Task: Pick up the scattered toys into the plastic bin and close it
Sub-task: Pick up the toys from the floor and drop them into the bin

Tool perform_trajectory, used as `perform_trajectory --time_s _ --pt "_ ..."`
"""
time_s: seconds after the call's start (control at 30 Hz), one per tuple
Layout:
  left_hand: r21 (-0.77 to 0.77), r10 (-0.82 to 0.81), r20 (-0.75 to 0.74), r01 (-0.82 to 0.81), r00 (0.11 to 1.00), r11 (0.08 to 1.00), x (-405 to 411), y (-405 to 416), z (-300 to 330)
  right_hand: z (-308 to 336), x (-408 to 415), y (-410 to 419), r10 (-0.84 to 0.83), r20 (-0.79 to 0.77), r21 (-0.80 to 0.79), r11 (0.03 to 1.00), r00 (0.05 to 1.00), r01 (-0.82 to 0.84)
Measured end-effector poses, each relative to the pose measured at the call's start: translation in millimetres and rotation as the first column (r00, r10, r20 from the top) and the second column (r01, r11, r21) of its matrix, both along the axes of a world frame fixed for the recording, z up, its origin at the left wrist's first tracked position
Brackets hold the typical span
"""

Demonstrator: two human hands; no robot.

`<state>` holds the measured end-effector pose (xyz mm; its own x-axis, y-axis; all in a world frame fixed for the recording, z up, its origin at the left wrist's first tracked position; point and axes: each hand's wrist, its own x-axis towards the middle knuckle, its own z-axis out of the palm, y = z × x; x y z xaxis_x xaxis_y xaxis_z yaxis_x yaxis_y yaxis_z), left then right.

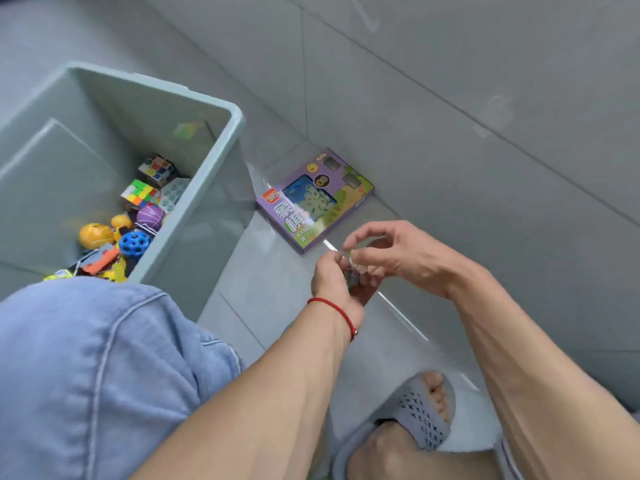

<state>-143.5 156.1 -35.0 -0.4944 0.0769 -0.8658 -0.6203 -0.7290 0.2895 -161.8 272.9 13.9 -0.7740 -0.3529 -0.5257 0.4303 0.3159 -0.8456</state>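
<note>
Crouched on a grey tiled floor [433,116], both hands meeting over the tiles just right of an open plastic bin [221,140]. Left hand [334,275], red string bracelet [337,311] at the wrist, curled around a small object too hidden to identify; right hand [391,252] pinching a small pale round piece [353,258] between thumb and fingertips, remaining fingers arched above. Hands touching or nearly so, the little piece held between them.

Just beyond the hands, flat on the floor against the wall: a purple boxed game [313,199], near the bin's right wall and untouched. Inside the bin, heaped at its near right corner: two colour cubes [147,183], a purple ball [150,216], a blue holed ball [134,243], a yellow ball [95,235] and assorted smaller bits.

Below, a denim-clad knee [90,368] against the bin's near rim, and a grey slipper [420,414] on the right foot.
</note>
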Motion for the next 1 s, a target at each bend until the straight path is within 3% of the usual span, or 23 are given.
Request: perform_trajectory --time_s 0.1,0.17,0.4,0.53,0.67,0.8,0.93,1.0 --pt "0.085 0.040 -0.106 -0.031 0.994 0.996 2 -23 36 58 -7 -36 0.285 -0.170 0.316 0.922 0.943 -0.222" --pt "0.119 0.097 -0.143 -0.081 0.985 0.990 5 -41 53 86 -8 -55 0.371 -0.223 0.402 0.878 0.902 -0.262" --pt "0.057 0.190 -0.200 -0.182 0.961 0.982 11 -95 119 150 8 -114 0.440 -0.420 0.464 0.856 0.794 -0.229" --pt "-0.045 0.216 -0.260 -0.235 0.941 0.971 -1 -141 170 175 7 -139 0.303 -0.602 0.365 0.927 0.739 -0.082" --pt "-0.032 0.346 -0.319 -0.374 0.883 0.927 -8 -218 205 181 13 -149 0.287 -0.638 0.349 0.935 0.715 -0.064" --pt "-0.246 0.368 -0.326 -0.454 0.871 0.856 -6 -292 207 169 19 -147 0.374 -0.573 0.434 0.893 0.729 -0.116" --pt "-0.471 0.143 -0.245 -0.246 0.959 0.847 -10 -326 171 137 13 -139 0.396 -0.480 0.481 0.865 0.783 -0.143" --pt "-0.661 -0.056 -0.171 -0.072 0.984 0.747 -15 -325 143 110 6 -131 0.384 -0.425 0.502 0.854 0.820 -0.139"
